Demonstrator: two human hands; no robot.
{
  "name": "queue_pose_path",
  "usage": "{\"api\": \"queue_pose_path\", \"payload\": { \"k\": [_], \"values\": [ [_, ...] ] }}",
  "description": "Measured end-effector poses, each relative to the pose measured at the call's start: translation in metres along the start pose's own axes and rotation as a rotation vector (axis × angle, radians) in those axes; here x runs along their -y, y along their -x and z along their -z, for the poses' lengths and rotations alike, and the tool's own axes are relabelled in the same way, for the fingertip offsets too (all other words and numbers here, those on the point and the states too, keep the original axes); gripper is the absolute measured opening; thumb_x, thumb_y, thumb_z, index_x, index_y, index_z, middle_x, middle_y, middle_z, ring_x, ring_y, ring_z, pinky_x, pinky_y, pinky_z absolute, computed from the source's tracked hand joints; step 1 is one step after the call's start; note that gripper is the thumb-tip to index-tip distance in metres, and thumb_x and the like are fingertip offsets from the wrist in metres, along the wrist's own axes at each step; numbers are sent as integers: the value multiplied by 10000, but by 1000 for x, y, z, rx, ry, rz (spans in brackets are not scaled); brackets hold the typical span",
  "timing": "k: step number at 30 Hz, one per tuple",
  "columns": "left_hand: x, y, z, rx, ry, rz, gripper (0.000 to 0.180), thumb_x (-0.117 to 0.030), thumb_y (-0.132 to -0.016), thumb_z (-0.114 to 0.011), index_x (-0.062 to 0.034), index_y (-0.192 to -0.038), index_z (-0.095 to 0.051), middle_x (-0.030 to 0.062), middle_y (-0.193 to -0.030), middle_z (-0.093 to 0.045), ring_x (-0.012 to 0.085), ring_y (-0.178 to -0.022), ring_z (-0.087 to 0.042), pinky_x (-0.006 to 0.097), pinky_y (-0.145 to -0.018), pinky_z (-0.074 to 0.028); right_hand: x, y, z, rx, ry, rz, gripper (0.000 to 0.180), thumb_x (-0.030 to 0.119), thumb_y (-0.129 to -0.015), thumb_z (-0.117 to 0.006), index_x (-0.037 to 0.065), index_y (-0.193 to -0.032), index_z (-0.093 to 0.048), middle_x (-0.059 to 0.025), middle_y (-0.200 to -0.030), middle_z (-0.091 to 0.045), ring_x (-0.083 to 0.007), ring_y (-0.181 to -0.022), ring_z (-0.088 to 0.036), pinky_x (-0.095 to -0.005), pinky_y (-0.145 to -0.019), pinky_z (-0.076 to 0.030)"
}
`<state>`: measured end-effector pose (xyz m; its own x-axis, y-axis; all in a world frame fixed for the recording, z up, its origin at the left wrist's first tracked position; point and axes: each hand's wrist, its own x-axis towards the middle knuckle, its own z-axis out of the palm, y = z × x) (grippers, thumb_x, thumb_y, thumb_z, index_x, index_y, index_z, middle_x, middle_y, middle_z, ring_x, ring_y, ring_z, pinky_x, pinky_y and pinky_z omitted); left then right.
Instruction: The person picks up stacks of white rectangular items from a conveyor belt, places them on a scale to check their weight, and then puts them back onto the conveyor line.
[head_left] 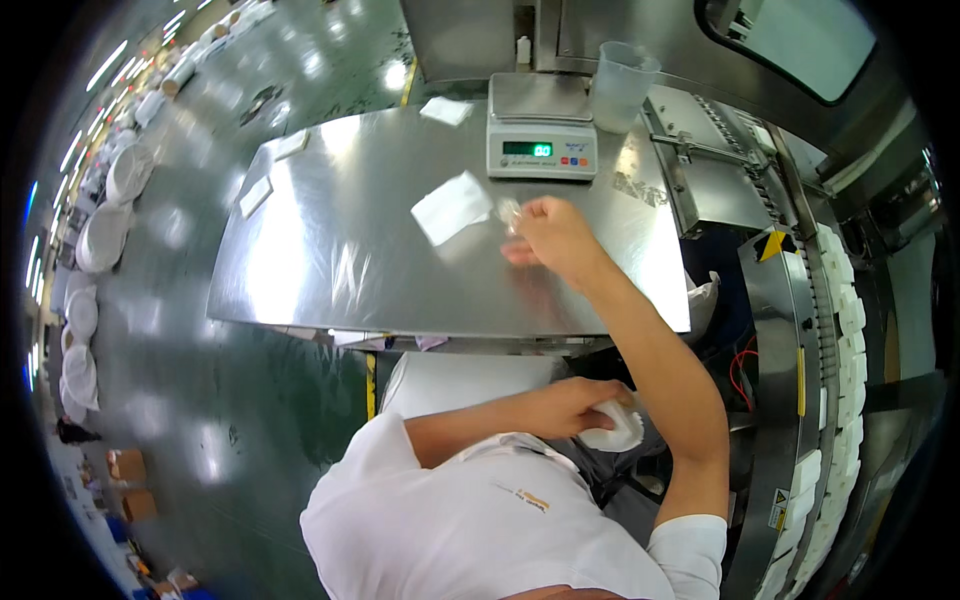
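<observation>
My right hand (548,238) reaches over the steel table (360,270), its fingertips pinching a small, crinkled piece of clear plastic (509,214). Just left of those fingers, a flat white packet (450,208) lies on the steel. Close to my body, below the table's near edge, my left hand (580,405) is closed around a white packet with a jagged edge (616,428). Part of that packet is hidden by the fingers. Beyond my right hand stands a white electronic scale (542,150) with a bare steel pan (540,97) and a lit green display.
A clear plastic jug (622,90) stands right of the scale. More white packets (446,110) lie toward the table's far and left edges, including one small packet (256,197). Along the right runs a machine with a conveyor (822,300) carrying white pieces. A white rounded surface (460,378) sits below the table's edge.
</observation>
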<state>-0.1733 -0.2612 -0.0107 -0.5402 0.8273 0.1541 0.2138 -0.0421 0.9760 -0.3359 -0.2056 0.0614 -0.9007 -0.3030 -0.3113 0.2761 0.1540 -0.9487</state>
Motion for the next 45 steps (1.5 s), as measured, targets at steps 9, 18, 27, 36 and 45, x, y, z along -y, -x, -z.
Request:
{"api": "queue_pose_path", "payload": {
  "k": [9, 18, 27, 36, 45],
  "values": [
    [-94, -41, 242, -511, -10, 227, 412, -121, -986, -696, -54, -1373, -574, 74, -1259, -664, 179, -1098, -679, 336, -918, -581, -73, 127, 153, -318, -7, 147, 218, 155, -1047, -607, -34, -1155, -617, -109, -986, -733, -144, -802, -717, -251, -675, -571],
    [-5, -122, 446, -894, -89, 415, 470, -170, -939, -756, 72, -1295, -568, 164, -1155, -686, 267, -991, -711, 397, -848, -634, -156, 198, 143, -484, -179, 21, 188, 144, -1043, -615, -13, -1145, -632, -107, -1032, -738, -150, -838, -716, -269, -709, -568],
    [9, -104, 455, -967, -554, 498, 724, -414, -845, -856, 147, -1222, -596, 222, -1028, -680, 270, -863, -708, 389, -658, -619, -184, 206, 138, -531, -148, 31, 168, 121, -1038, -618, 2, -1157, -629, -103, -1050, -735, -145, -865, -712, -255, -713, -557],
    [12, -78, 458, -942, -26, 609, 879, -654, -827, -784, 51, -1321, -604, 232, -1247, -620, 335, -975, -711, 411, -874, -626, -199, 215, 137, -540, -157, 49, 177, 120, -1035, -625, -5, -1161, -633, -100, -1044, -734, -148, -859, -714, -251, -712, -557],
    [27, -89, 464, -925, 25, 606, 931, -591, -775, -866, 108, -1323, -587, 284, -1183, -649, 345, -924, -714, 417, -854, -624, -214, 215, 127, -533, -176, 27, 192, 142, -1033, -633, 2, -1165, -640, -96, -1033, -732, -154, -864, -713, -264, -715, -563]
  ]
}}
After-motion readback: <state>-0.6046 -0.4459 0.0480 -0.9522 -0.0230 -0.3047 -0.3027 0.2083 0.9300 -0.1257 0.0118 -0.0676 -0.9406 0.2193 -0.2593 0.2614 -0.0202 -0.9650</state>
